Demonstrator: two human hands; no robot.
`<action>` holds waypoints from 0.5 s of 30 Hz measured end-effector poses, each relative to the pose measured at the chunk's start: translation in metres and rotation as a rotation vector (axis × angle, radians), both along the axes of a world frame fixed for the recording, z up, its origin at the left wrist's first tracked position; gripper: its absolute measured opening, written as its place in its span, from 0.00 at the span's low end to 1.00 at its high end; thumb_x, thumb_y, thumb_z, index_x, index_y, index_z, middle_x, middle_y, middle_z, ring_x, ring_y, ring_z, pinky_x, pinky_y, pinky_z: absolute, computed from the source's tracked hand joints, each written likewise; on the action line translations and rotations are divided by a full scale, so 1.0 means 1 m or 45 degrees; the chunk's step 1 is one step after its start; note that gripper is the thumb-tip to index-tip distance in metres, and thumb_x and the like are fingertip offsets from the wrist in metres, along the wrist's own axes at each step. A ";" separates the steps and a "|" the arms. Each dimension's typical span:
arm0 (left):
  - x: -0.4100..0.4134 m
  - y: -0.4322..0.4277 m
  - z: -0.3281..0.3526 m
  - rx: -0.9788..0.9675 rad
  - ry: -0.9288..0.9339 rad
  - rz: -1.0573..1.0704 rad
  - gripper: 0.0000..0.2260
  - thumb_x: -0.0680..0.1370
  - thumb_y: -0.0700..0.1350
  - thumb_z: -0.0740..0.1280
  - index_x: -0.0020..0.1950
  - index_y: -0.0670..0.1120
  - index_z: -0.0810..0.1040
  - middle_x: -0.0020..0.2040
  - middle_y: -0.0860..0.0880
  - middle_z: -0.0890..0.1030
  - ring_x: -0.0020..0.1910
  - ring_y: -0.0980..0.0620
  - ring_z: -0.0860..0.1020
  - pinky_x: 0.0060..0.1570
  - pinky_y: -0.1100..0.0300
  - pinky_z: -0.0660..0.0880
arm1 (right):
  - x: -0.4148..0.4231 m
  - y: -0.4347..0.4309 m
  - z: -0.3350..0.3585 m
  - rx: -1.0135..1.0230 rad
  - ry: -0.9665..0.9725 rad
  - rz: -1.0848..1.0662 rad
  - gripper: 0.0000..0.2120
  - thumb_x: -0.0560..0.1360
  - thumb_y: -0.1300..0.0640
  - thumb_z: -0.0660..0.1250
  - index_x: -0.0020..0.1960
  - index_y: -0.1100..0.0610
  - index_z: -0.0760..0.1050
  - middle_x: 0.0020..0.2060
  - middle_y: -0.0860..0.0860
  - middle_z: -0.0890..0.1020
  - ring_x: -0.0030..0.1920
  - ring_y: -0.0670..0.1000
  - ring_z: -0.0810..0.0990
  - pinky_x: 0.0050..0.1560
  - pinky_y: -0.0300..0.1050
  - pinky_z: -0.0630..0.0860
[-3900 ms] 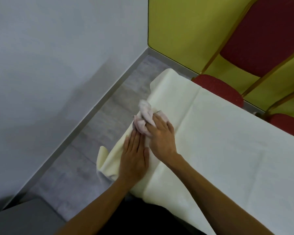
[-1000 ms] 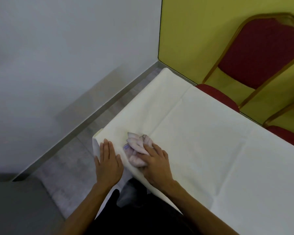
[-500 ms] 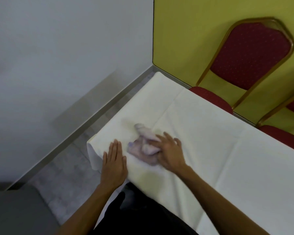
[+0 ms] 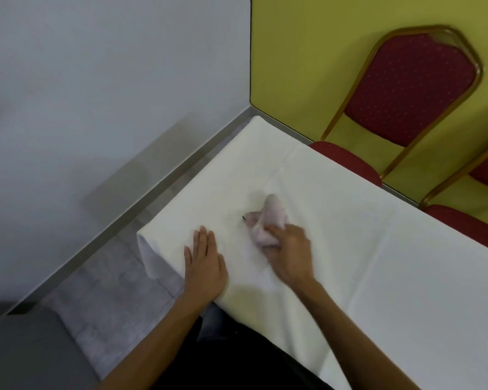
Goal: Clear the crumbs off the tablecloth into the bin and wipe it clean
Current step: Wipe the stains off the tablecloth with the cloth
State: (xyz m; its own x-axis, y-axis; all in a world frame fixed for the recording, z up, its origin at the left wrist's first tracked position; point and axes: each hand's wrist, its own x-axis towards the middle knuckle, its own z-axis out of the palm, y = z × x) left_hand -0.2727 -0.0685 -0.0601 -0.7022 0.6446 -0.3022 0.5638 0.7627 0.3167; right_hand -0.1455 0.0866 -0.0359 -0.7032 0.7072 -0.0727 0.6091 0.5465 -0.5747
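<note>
- Left hand (image 4: 204, 263) lies flat, fingers spread, grasping nothing, on the tablecloth (image 4: 350, 235) near the counter's lower-left corner.
- A small dark speck (image 4: 243, 218) sits just left of the cloth.
- Right hand (image 4: 289, 250), centre frame, clutches a crumpled pinkish cloth (image 4: 266, 220) pressed to the tablecloth.
- Red chairs (image 4: 406, 88) stand upper right.

left hand (image 4: 204, 267) flat, right hand (image 4: 289, 250) clenched, blurred
</note>
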 end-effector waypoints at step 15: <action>0.010 -0.013 -0.021 0.007 0.136 -0.138 0.30 0.83 0.57 0.45 0.80 0.45 0.40 0.80 0.46 0.37 0.79 0.49 0.36 0.77 0.47 0.39 | -0.008 0.062 -0.028 0.323 -0.267 0.270 0.21 0.81 0.51 0.57 0.74 0.44 0.68 0.78 0.54 0.62 0.78 0.57 0.58 0.73 0.54 0.59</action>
